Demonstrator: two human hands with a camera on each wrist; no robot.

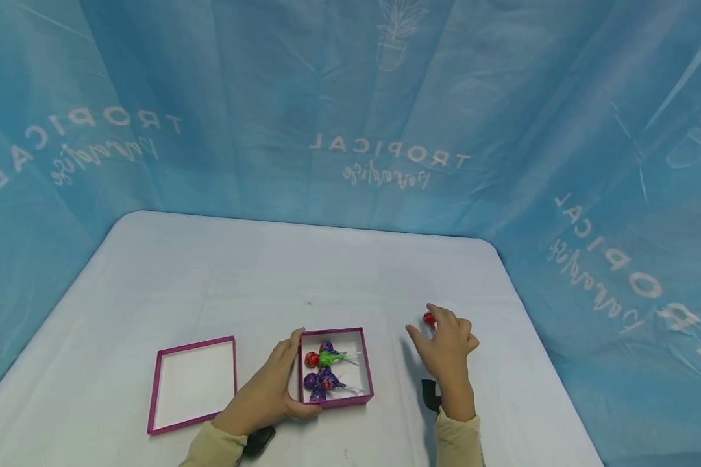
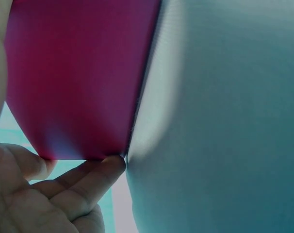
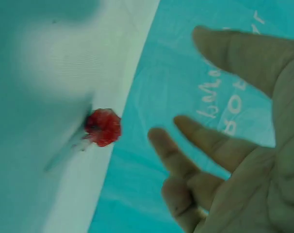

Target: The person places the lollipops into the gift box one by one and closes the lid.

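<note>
A square magenta-rimmed box point(image 1: 368, 373) stands on the table with several wrapped lollipops point(image 1: 327, 379) inside: purple ones, a red one and a green one, their white sticks pointing right. My left hand point(image 1: 274, 389) grips the box's left side, thumb at the front wall and fingers toward the far corner. In the left wrist view fingertips touch the magenta wall point(image 2: 79, 82). To the right of the box my right hand point(image 1: 448, 347) hovers with fingers and thumb spread, holding nothing. A red lollipop point(image 3: 104, 127) lies on the table just beyond its fingers, apart from them.
A matching magenta-edged lid point(image 1: 153, 395) lies left of the box, its white inside facing up. White cloth covers the table point(image 1: 257, 272). Blue printed curtains point(image 1: 280, 110) hang behind and along both sides.
</note>
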